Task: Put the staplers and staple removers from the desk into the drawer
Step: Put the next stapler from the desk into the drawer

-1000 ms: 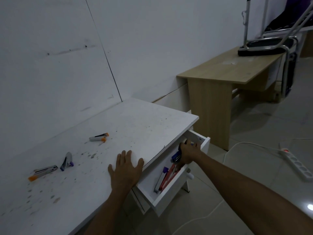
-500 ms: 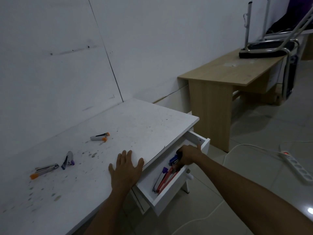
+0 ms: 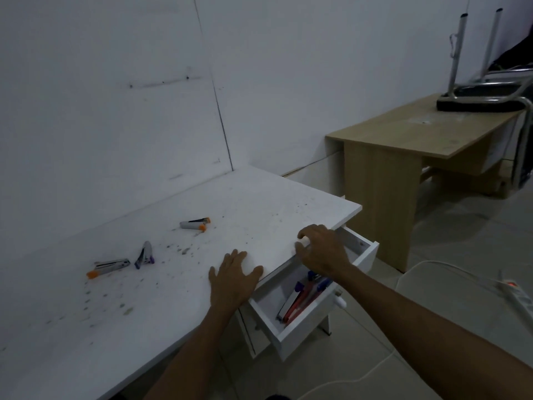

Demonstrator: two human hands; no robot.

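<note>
Up comes the right hand (image 3: pixel 323 251) out of the drawer (image 3: pixel 326 316), now crossing the table (image 3: pixel 245 203) edge above it, fingers loosely curled around nothing I can make out. The left hand (image 3: pixel 232 281) lies spread flat just beside the drawer, likely bracing. Inside the drawer sit several staplers (image 3: pixel 300 298). Well away from the drawer wait the orange-tipped stapler (image 3: pixel 108 267), purple staple remover (image 3: pixel 144 255) and orange-capped stapler (image 3: pixel 194 223), presumably next.

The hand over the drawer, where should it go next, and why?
Probably to the nearest stapler on the desk. The right hand looks empty above the open drawer, and three tools lie outside it.
</note>
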